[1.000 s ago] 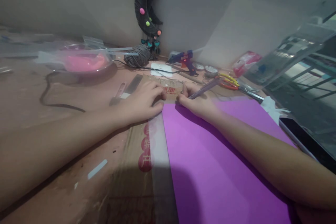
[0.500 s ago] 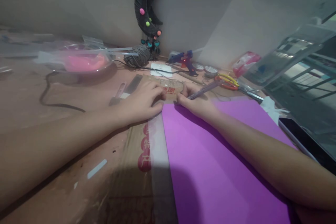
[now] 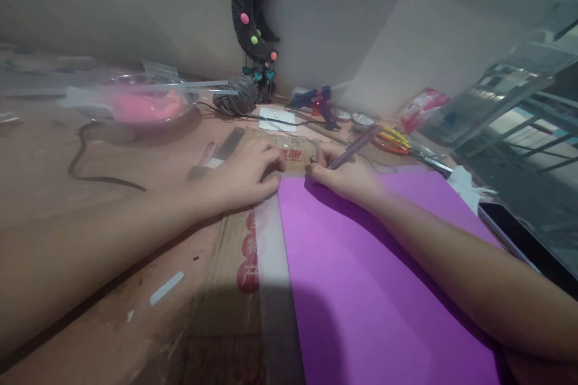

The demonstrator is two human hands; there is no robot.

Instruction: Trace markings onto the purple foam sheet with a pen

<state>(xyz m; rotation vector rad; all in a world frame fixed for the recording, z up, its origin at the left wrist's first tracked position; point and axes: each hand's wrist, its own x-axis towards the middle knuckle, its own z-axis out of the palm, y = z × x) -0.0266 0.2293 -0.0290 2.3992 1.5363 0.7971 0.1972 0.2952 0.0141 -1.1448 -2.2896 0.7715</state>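
A purple sheet [image 3: 361,289] of smooth card or foam lies over cardboard [image 3: 226,313] with red printing and a translucent strip. My right hand [image 3: 345,174] rests near its far edge, fingers closed round a pen [image 3: 354,147]. The pen leans up to the right; its tip is hidden behind my fingers. At the sheet's far left corner sits my left hand [image 3: 253,171], fingers loosely bent and thumb apart from the index finger. The left thumb tip touches or nearly touches that corner. Behind the left wrist lies a cutter knife [image 3: 208,156], partly covered.
At the back stand a hot glue gun [image 3: 318,102], grey yarn [image 3: 235,96] and a clear bowl [image 3: 144,108] with pink material. Orange-and-yellow scissors [image 3: 397,139] and a phone [image 3: 528,240] lie to the right. A dark moon decoration [image 3: 248,12] hangs against the wall.
My right hand has slid slightly to the right along the sheet's far edge with the pen. My left hand has stayed in place.
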